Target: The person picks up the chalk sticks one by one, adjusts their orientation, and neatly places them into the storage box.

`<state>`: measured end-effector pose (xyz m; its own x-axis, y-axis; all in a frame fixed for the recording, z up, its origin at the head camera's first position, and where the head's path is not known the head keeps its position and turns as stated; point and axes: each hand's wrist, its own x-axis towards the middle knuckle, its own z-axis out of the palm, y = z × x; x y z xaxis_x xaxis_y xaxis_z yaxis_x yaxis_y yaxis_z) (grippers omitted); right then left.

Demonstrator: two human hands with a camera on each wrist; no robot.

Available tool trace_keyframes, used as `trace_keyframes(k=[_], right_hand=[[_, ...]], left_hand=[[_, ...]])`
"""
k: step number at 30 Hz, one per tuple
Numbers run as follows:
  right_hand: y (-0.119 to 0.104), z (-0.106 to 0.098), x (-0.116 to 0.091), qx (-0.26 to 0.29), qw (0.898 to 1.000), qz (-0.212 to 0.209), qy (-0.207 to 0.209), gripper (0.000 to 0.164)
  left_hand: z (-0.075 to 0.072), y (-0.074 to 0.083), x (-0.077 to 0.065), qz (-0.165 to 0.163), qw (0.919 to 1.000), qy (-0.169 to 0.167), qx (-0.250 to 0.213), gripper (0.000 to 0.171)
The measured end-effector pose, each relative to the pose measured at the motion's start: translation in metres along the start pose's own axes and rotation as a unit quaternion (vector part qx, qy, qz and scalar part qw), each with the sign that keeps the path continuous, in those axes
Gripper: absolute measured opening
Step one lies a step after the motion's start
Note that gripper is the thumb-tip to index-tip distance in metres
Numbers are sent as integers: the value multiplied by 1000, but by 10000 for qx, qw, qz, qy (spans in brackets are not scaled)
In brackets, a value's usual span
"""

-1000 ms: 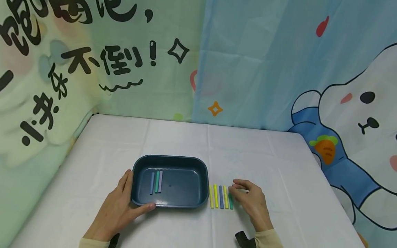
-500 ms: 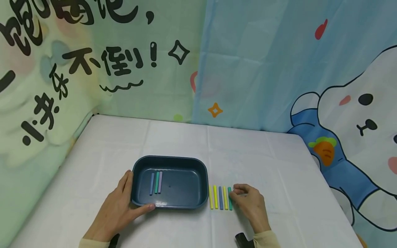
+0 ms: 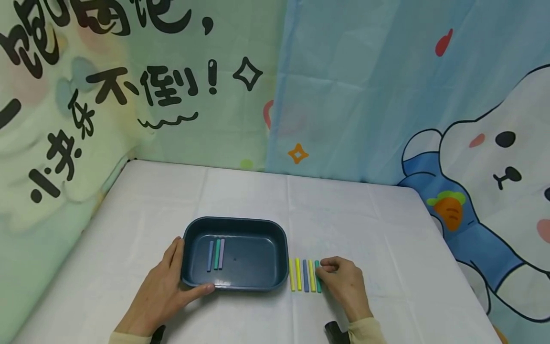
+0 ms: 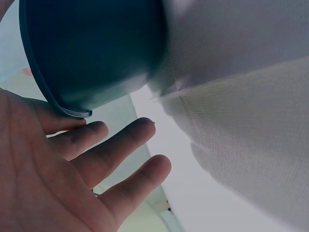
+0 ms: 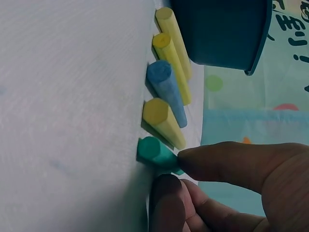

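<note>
My left hand rests at the left end of a dark blue tray, thumb along its front rim. In the left wrist view, its extended fingers touch the tray's edge. Right of the tray, chalk sticks lie in a row on the cloth: yellow, blue and, outermost, green. My right hand pinches the green chalk stick between thumb and fingers; it still lies on the cloth. The fingertips beyond it are partly hidden. Inside the tray lie a blue chalk, a green chalk and a lilac chalk.
A white cloth covers the table. Printed curtains hang behind its back edge and along the left side. Close left of the green chalk lie a yellow chalk, a blue chalk and more yellow ones, reaching nearly to the tray.
My right hand has come slightly down and left, and its spread fingers have drawn together at the green chalk. The left hand and tray stay as they were.
</note>
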<state>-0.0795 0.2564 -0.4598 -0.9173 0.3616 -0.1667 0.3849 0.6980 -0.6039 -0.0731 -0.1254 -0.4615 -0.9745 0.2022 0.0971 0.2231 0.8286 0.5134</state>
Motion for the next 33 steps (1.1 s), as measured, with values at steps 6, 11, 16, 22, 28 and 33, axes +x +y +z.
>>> trace_keyframes(k=[6, 11, 16, 22, 28, 33], right_hand=[[-1, 0, 0, -38, 9998, -165, -99, 25], [-2, 0, 1, -32, 9997, -200, -95, 24], [-3, 1, 1, 7, 9999, -87, -93, 24], [-1, 0, 2, 124, 9999, 30, -116, 26], [2, -1, 3, 298, 9994, 70, -156, 28], [5, -3, 5, 563, 9981, 168, -196, 31]], left_hand=[[1, 0, -1, -56, 10000, -19, -43, 126], [0, 1, -1, -59, 10000, -2, -24, 126], [-1, 0, 0, -58, 10000, -27, 4, 127], [-1, 0, 0, -41, 10000, -10, 12, 126], [0, -1, -1, 35, 10000, 73, -12, 124], [0, -1, -1, 51, 9999, 86, -19, 123]])
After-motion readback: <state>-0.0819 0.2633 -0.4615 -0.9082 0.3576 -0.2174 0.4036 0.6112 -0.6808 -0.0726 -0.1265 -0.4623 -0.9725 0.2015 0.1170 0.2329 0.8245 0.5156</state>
